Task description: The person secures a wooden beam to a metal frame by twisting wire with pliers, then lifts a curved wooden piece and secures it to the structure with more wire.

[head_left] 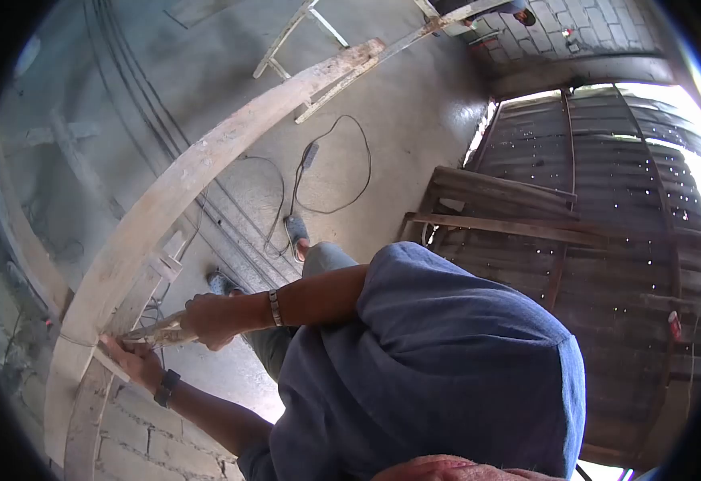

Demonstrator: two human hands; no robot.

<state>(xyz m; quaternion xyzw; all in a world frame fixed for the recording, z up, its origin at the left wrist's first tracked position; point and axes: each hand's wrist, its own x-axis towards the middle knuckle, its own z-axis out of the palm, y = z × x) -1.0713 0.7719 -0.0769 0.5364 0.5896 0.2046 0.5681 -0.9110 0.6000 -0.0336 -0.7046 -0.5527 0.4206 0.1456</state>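
Note:
My right hand (210,320), with a metal bracelet at its wrist, is closed round the handle end of a long tool (158,330) that looks like a handsaw. The tool points left to a curved wooden beam (158,200); its exact shape is hard to make out. Below it, my left hand (138,362), with a dark watch at its wrist, grips the lower edge of the wood beside the tool's tip. A thin dark line crosses the beam just left of that hand.
A looped cable (369,164) lies on the concrete floor (414,120) near my feet. Wooden ladder-like frames (286,40) stand at the top. Planks (511,228) lean by a corrugated metal wall (607,184) at right. A block wall (154,441) is at lower left. Another person shows at the top right.

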